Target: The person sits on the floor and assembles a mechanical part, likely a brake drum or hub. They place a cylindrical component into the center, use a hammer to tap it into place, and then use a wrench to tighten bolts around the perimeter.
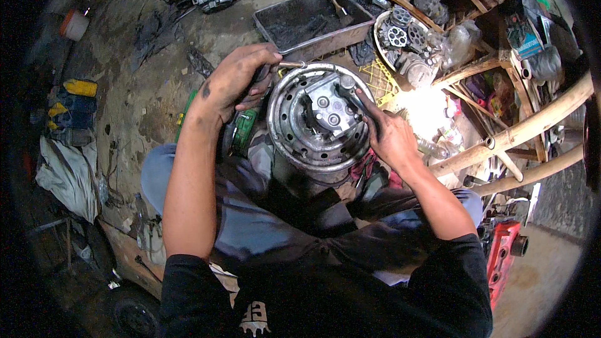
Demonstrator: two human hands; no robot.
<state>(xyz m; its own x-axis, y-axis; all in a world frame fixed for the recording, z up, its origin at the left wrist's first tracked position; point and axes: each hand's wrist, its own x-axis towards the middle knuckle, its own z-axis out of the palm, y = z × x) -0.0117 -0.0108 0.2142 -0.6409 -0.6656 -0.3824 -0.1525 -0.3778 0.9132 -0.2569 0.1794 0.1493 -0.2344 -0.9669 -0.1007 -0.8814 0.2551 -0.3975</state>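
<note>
On the stained concrete floor (156,87) of a cluttered workshop, I sit with a round, ribbed metal housing (319,116) held between my knees. My left hand (241,78) is closed around a dark-handled tool (285,64), its metal shaft meeting the housing's upper rim. Inside the housing sits a grey block with round ports (328,105). My right hand (388,134) grips the housing's right edge, fingers curled over the rim and reaching toward the block. Behind it lie a dark metal tray (313,22) and a yellow crate (379,81); further right, a bowl of machined parts (400,37) and wooden shelving (519,131).
</note>
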